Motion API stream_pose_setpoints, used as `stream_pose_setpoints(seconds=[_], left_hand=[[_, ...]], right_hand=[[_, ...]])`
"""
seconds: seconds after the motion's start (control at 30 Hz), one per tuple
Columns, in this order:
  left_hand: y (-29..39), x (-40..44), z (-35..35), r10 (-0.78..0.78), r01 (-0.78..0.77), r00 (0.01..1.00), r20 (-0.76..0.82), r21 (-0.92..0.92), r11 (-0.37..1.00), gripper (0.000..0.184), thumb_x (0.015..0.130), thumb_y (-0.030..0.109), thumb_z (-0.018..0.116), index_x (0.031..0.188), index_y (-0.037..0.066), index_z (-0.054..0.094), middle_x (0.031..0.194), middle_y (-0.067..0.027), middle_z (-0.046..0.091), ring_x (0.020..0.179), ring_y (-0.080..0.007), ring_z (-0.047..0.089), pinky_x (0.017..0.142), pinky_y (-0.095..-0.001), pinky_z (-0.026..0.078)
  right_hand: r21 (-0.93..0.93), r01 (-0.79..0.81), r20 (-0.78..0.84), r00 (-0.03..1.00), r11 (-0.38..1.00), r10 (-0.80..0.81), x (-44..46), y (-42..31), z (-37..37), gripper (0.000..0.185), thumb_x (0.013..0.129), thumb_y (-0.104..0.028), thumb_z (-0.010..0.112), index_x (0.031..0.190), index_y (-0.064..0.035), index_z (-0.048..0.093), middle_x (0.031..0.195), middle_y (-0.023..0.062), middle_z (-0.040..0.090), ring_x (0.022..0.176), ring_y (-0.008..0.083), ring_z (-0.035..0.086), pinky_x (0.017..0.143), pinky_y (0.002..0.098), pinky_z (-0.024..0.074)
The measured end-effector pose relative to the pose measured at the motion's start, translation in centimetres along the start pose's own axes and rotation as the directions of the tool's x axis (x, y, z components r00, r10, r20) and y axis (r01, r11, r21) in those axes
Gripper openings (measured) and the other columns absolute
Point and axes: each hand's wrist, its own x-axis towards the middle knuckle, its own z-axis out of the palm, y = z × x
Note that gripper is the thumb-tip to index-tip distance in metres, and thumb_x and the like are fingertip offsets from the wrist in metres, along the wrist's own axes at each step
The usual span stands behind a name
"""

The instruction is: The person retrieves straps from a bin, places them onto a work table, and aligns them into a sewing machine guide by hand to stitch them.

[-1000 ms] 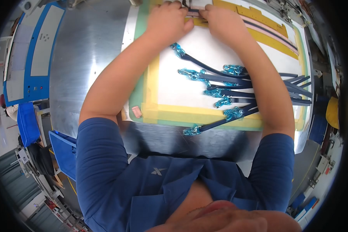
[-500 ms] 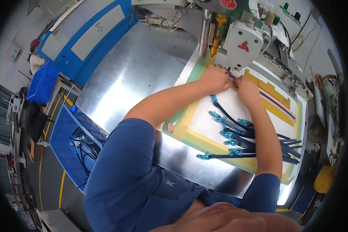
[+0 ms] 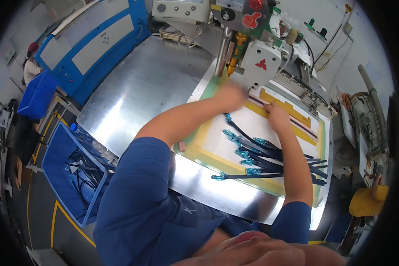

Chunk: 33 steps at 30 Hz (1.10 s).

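Note:
My left hand [image 3: 231, 95], smeared by motion, is at the left end of a yellow jig plate [image 3: 288, 108], just below the sewing machine head [image 3: 260, 64]. My right hand [image 3: 277, 114] rests its fingertips on the dark strap [image 3: 258, 100] that lies along a pink strip in the jig; whether it grips the strap is hidden. Nearer my body, several dark straps [image 3: 266, 176] with blue plastic-covered ends [image 3: 232, 134] lie fanned out on the white sheet, partly under my right forearm.
A blue bin [image 3: 103, 181] holding dark straps stands at the left of the metal table [image 3: 119, 95]. Behind it are another blue bin [image 3: 39, 94], a person [image 3: 31, 66] and a blue cabinet [image 3: 77, 75]. A pink block [image 3: 181, 146] lies at the sheet's corner.
The view has tilted up, bringing the machine head into sight. My left hand has moved left, away from my right hand, which has stayed at the strap. The hands were close together before.

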Motion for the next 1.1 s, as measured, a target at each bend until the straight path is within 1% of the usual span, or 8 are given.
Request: stream_pose_setpoints(seconds=[0.2, 0.4, 0.5, 0.57, 0.7, 0.83, 0.97, 1.1], left_hand=[[0.3, 0.6, -1.4, -0.044, 0.039, 0.994, 0.096, 0.058, 0.998, 0.033, 0.088, 0.033, 0.063, 0.111, 0.013, 0.076, 0.11, -0.0097, 0.069, 0.112, -0.0269, 0.061, 0.097, -0.0445, 0.045], [1.1, 1.1, -1.8, -0.042, 0.03, 0.985, 0.168, 0.071, 0.997, 0.034, 0.086, 0.03, 0.063, 0.108, 0.009, 0.076, 0.113, -0.0099, 0.069, 0.114, -0.027, 0.062, 0.096, -0.044, 0.045], [1.9, 1.2, -3.2, -0.061, 0.039, 0.962, 0.267, 0.087, 0.995, 0.035, 0.087, 0.031, 0.063, 0.11, 0.007, 0.075, 0.116, -0.0105, 0.069, 0.116, -0.0271, 0.061, 0.098, -0.0425, 0.044], [2.6, 1.2, -4.2, -0.142, 0.114, 0.932, 0.333, 0.103, 0.988, 0.04, 0.09, 0.034, 0.062, 0.118, 0.008, 0.073, 0.121, -0.0118, 0.068, 0.119, -0.0268, 0.061, 0.101, -0.0428, 0.043], [3.1, 0.9, -5.2, -0.143, 0.126, 0.93, 0.339, 0.071, 0.989, 0.046, 0.092, 0.037, 0.06, 0.127, 0.009, 0.069, 0.126, -0.0131, 0.066, 0.122, -0.027, 0.06, 0.105, -0.0435, 0.042], [3.7, 1.8, -4.3, -0.176, 0.163, 0.906, 0.386, 0.065, 0.984, 0.049, 0.092, 0.039, 0.058, 0.131, 0.01, 0.067, 0.132, -0.0145, 0.063, 0.127, -0.0314, 0.058, 0.107, -0.0453, 0.042], [3.8, 2.0, -4.3, -0.179, 0.172, 0.898, 0.403, 0.053, 0.984, 0.051, 0.092, 0.038, 0.058, 0.136, 0.012, 0.064, 0.135, -0.0157, 0.062, 0.13, -0.0335, 0.057, 0.107, -0.0475, 0.044], [4.9, 1.9, -4.9, -0.233, 0.22, 0.895, 0.381, 0.077, 0.972, 0.055, 0.093, 0.038, 0.058, 0.145, 0.019, 0.059, 0.14, -0.017, 0.058, 0.131, -0.0338, 0.057, 0.109, -0.0485, 0.044]], right_hand=[[-0.022, 0.004, -0.011, 1.0, 1.0, -0.005, 0.8, -1.0, 0.3, 0.039, 0.091, -0.004, 0.052, 0.122, -0.0116, 0.073, 0.117, 0.0144, 0.068, 0.111, 0.0346, 0.067, 0.094, 0.0439, 0.054], [-0.023, 0.021, 0.003, 1.0, 1.0, -0.021, 1.1, -2.3, -0.1, 0.038, 0.088, -0.003, 0.053, 0.12, -0.0092, 0.074, 0.114, 0.0162, 0.068, 0.108, 0.036, 0.068, 0.093, 0.0444, 0.0547], [-0.022, 0.025, -0.016, 1.0, 0.999, -0.026, 1.3, -2.6, 0.2, 0.038, 0.088, -0.002, 0.053, 0.12, -0.0098, 0.074, 0.114, 0.0161, 0.068, 0.106, 0.036, 0.069, 0.092, 0.0449, 0.0552], [-0.022, 0.032, -0.02, 0.999, 0.999, -0.032, 1.3, -2.8, 0.2, 0.039, 0.088, -0.002, 0.053, 0.12, -0.0106, 0.074, 0.114, 0.0165, 0.068, 0.106, 0.036, 0.069, 0.092, 0.045, 0.0554], [-0.022, 0.044, -0.05, 0.998, 0.999, -0.045, 0.5, -2.8, -0.4, 0.04, 0.09, -0.004, 0.052, 0.123, -0.0134, 0.073, 0.116, 0.0167, 0.068, 0.108, 0.0363, 0.068, 0.093, 0.0456, 0.0549], [-0.012, -0.028, -0.012, 1.0, 1.0, 0.028, -0.5, 1.6, 0.7, 0.041, 0.093, -0.005, 0.049, 0.124, -0.015, 0.073, 0.119, 0.016, 0.068, 0.11, 0.0367, 0.068, 0.094, 0.0464, 0.054], [-0.043, -0.054, -0.068, 0.996, 0.998, 0.051, -2.2, 6.0, 0.9, 0.04, 0.094, -0.007, 0.047, 0.124, -0.0156, 0.073, 0.119, 0.0148, 0.068, 0.111, 0.0371, 0.067, 0.094, 0.047, 0.0534], [-0.058, -0.086, -0.088, 0.993, 0.995, 0.081, -3.5, 8.5, 0.5, 0.04, 0.094, -0.007, 0.047, 0.125, -0.0143, 0.072, 0.118, 0.015, 0.068, 0.11, 0.0379, 0.067, 0.093, 0.0472, 0.0533]])
